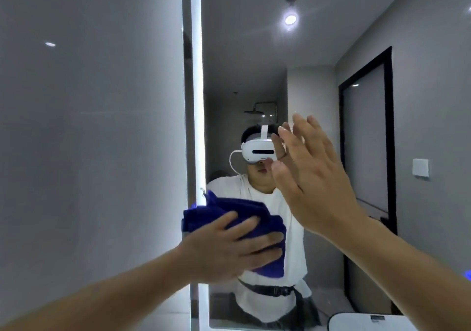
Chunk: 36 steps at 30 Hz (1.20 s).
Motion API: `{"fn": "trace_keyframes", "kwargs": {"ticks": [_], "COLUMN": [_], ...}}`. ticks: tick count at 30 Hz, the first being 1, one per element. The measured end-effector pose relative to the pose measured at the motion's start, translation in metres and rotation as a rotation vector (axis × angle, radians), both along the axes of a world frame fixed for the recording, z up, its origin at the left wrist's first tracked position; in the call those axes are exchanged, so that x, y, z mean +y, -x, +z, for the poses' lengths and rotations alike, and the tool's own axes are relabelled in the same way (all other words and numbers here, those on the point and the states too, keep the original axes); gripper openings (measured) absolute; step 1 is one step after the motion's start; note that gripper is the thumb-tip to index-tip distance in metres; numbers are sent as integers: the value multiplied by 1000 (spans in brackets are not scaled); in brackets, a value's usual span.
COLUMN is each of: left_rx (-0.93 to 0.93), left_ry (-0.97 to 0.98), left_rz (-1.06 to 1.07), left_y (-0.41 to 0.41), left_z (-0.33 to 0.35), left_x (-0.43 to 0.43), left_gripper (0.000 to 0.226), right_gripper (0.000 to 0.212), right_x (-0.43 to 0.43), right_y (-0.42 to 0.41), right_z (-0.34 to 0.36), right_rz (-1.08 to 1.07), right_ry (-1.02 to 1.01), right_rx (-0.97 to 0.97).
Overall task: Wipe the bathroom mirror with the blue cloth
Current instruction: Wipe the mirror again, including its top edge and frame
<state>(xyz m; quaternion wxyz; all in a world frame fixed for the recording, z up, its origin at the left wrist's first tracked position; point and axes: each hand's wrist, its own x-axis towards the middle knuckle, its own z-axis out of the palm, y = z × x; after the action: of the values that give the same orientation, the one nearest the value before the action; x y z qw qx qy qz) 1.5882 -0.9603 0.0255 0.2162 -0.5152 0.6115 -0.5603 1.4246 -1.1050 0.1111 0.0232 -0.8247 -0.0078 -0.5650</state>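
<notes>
Mirror (318, 58) fills the right of the view, its lit strip (197, 88) running down the left edge beside the grey tiled wall (89, 127). The left hand (229, 249) lies with its fingers spread flat over the bunched blue cloth (275, 231), pressing it against the glass low down, just beside the strip. The right hand (313, 177) is raised higher, fingers straight and holding nothing, palm toward the glass; whether it touches I cannot tell. Wiping appears under way at the lower left corner, with most of the glass likely yet to cover. To do it well, keep the palm flat so the whole pad of cloth bears evenly, work in overlapping passes from the strip across, and refold the cloth if it bunches. Best keep the free hand off the glass to avoid fresh prints.
</notes>
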Motion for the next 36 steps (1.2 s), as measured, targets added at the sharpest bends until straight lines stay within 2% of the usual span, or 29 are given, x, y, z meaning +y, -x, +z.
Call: {"fn": "trace_keyframes", "kwargs": {"ticks": [1, 4, 7, 9, 12, 15, 17, 21, 24, 28, 31, 34, 36], "left_rx": [-18, -26, 82, 207, 377, 448, 417, 346, 319, 184, 135, 32, -29], "left_ry": [41, 259, 506, 703, 1008, 1091, 1009, 628, 426, 166, 16, -77, -31], "left_rz": [2, 11, -25, -45, -25, -30, -30, -28, 12, 80, 75, 32, -21], "left_y": [0, 1, 3, 6, 15, 17, 15, 14, 8, 6, 7, 3, -8], "left_z": [25, 105, 160, 165, 138, 98, 53, -66, -128, -184, -192, -164, -126], "left_x": [0, -2, -6, -16, -37, -51, -57, -52, -38, -11, 5, 10, 19], "left_gripper": [69, 68, 61, 58, 59, 60, 59, 66, 68, 88, 92, 82, 72], "right_gripper": [59, 59, 59, 57, 57, 58, 57, 56, 57, 58, 58, 58, 58], "right_x": [-1, -3, -5, -8, -12, -12, -10, -7, -3, 0, -2, -6, -13], "right_y": [1, 1, 3, 5, 8, 9, 9, 13, 19, 29, 35, 38, 39], "right_z": [3, 9, 9, 9, 7, 0, -4, -19, -37, -61, -75, -86, -91], "right_rz": [-2, -6, 7, 15, 8, 9, 15, 24, 9, -6, -35, -33, -34], "right_ry": [4, 14, 11, -3, -23, -39, -48, -82, -98, -133, -139, -135, -146], "right_rx": [-14, -40, -70, -101, -105, -89, -76, -54, 6, 89, 109, 122, 121]}}
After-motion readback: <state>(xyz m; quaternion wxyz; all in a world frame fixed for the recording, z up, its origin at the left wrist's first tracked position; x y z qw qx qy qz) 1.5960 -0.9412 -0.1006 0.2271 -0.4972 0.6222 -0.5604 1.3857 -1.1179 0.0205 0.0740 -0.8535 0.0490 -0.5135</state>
